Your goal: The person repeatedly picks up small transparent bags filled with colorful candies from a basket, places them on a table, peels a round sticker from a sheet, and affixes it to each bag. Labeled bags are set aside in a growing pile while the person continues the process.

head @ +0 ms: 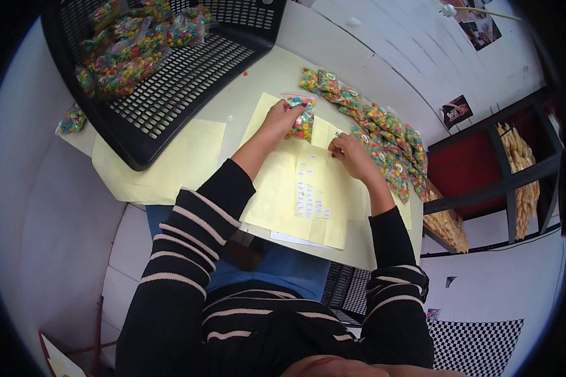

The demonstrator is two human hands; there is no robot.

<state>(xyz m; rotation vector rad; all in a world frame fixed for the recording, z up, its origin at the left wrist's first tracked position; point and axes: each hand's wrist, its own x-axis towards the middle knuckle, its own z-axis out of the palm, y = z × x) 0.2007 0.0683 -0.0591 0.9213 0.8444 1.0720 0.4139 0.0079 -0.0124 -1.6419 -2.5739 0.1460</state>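
Observation:
My left hand (278, 121) grips a clear zip bag (303, 126) of multicoloured sweets by its side, thumb across the front. The bag is above yellow paper sheets (270, 188) on the table. To its right, my right hand (353, 154) has its fingers pinched together at a small pale label (338, 135) with dark print. Part of that label is hidden by the fingers. Small white stickers (306, 200) bearing print sit in columns on the front sheet. Beyond my right hand, filled bags (382, 155) lie in overlapping rows, several with round labels.
A black perforated plastic crate (188, 89) holding more sweet bags (127, 56) stands at the back left. One bag (72, 119) lies beside its left edge. Another yellow sheet (170, 165) is partly under the crate. A dark rack (488, 179) with bagged snacks stands right.

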